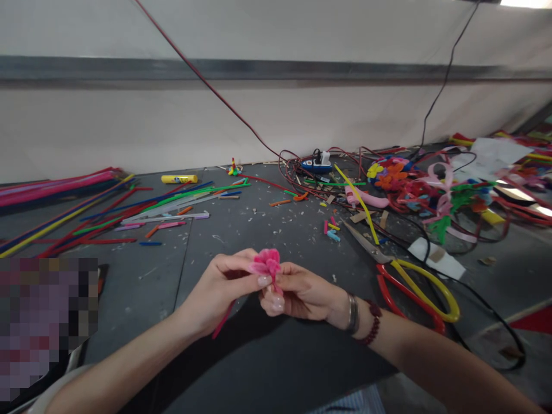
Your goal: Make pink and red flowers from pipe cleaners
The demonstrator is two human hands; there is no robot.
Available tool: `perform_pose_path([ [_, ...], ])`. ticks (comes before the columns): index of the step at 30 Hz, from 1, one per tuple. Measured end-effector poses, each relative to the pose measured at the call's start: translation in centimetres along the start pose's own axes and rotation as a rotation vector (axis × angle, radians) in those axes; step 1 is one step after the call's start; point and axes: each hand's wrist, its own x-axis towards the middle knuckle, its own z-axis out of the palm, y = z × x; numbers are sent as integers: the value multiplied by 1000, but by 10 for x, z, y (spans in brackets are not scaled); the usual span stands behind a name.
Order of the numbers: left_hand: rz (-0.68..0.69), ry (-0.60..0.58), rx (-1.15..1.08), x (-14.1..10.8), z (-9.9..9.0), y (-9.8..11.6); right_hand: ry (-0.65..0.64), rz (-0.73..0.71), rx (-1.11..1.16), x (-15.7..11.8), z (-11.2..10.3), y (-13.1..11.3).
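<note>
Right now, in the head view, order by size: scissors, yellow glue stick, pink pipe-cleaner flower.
The scissors largest; then the pink pipe-cleaner flower and yellow glue stick look alike, and the flower's nearness to the camera leaves them unranked.

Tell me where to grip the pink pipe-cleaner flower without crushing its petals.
Probably best by the dark pink stem of the pink pipe-cleaner flower, coming in low from the lower left. That thin, straight length slants out from under the left hand, well away from the fluffy petals, which look easy to squash. The right hand pinches the flower's other side, so that side is taken.
</note>
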Motion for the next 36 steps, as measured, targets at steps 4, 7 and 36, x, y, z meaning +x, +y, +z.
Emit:
perform_pose_path([
  [4,120,54,167,3,-1,4,138,-41,-96,1,-4,-1],
  [7,177,125,253,4,0,6,317,-194,-305,4,-2,-4],
  [36,-114,111,91,8,-5,3,390,-283,-394,1,9,-12],
])
